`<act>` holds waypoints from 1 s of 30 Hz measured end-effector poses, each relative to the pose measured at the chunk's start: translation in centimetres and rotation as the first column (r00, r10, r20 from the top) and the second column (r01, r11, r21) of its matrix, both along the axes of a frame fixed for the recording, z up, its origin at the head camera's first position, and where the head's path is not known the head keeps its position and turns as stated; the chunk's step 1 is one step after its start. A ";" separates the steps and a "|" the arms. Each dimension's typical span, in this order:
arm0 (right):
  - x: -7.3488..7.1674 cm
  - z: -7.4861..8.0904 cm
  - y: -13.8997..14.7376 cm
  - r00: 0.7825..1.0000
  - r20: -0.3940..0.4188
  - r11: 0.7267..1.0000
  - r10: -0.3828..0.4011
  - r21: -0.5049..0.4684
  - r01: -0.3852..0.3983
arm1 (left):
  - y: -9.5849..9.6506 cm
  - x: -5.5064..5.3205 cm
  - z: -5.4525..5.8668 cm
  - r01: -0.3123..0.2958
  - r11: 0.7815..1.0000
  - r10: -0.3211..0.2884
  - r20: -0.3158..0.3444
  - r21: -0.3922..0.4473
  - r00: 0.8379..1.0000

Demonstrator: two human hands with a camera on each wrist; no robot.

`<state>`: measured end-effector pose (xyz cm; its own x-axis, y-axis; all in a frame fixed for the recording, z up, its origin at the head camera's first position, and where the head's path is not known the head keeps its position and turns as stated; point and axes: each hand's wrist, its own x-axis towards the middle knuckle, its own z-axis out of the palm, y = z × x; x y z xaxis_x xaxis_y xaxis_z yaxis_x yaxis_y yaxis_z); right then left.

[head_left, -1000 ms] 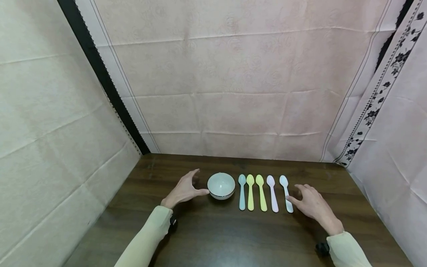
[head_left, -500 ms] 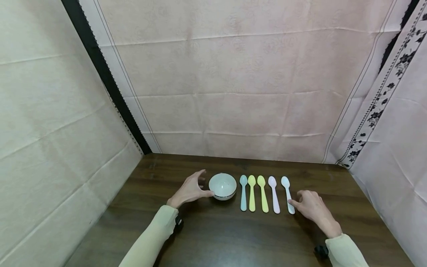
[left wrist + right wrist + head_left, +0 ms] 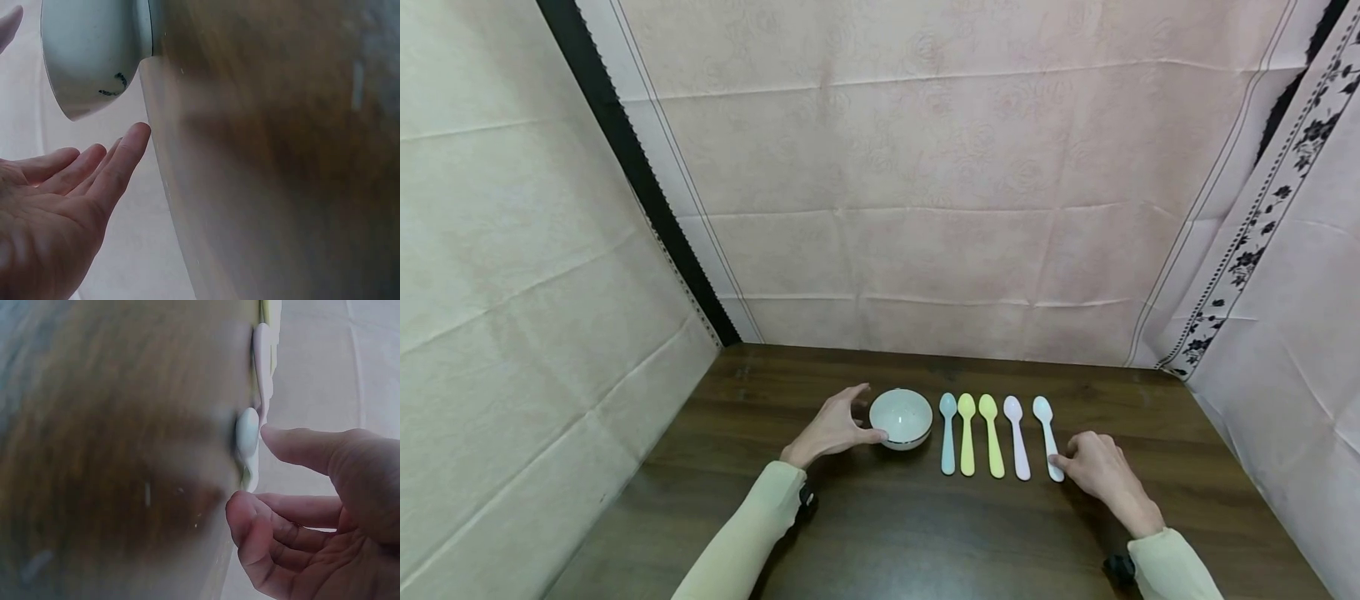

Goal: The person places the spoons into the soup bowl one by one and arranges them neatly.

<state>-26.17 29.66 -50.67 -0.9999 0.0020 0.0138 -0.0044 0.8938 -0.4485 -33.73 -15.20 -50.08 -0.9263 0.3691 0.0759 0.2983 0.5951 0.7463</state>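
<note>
Standing upright on a dark, wood-grained table (image 3: 910, 533) with a soft sheen, a round bowl (image 3: 900, 417) shows a smooth, pale interior and a thin dark line below its rim. Seen from the left wrist, its glossy wall curves smoothly and bears a small dark mark. The left hand (image 3: 829, 427) lies at the bowl's left side, thumb and fingers wide apart in a C-shape; the thumb tip overlaps the near edge in the head view, though contact cannot be told.

To the bowl's right, five smooth, slender spoons with oval heads and rounded handle ends lie in a row, heads toward the far edge: a blue spoon (image 3: 948, 433), two yellow-green spoons (image 3: 992, 437), a lilac spoon (image 3: 1017, 442) and a bluish-white spoon (image 3: 1048, 440), the last slightly slanted. At its handle is the right hand (image 3: 1103, 471), thumb and bent forefinger apart with the handle between their tips; whether either touches it cannot be told.

Pale sleeves (image 3: 741, 533) cover both forearms. Behind the table hangs creased, faintly patterned pinkish cloth (image 3: 880, 183); at right runs a border (image 3: 1247, 250) of black floral print.
</note>
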 end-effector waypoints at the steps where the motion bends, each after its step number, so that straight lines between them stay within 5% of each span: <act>1: 0.0 0.0 0.0 1.000 0.004 1.000 0.001 -0.004 -0.001 | 0.1 0.0 0.0 0.001 1.000 -0.001 -0.004 -0.005 1.000; 8: -0.1 -0.1 -0.1 1.000 0.008 1.000 -0.004 -0.024 0.004 | 0.6 -0.2 -0.2 0.014 0.999 -0.016 -0.049 -0.041 0.999; 30: -0.5 0.0 -1.1 0.997 0.075 0.995 -0.030 -0.092 0.037 | 1.4 -0.6 -0.5 0.029 0.996 -0.033 -0.036 -0.082 0.999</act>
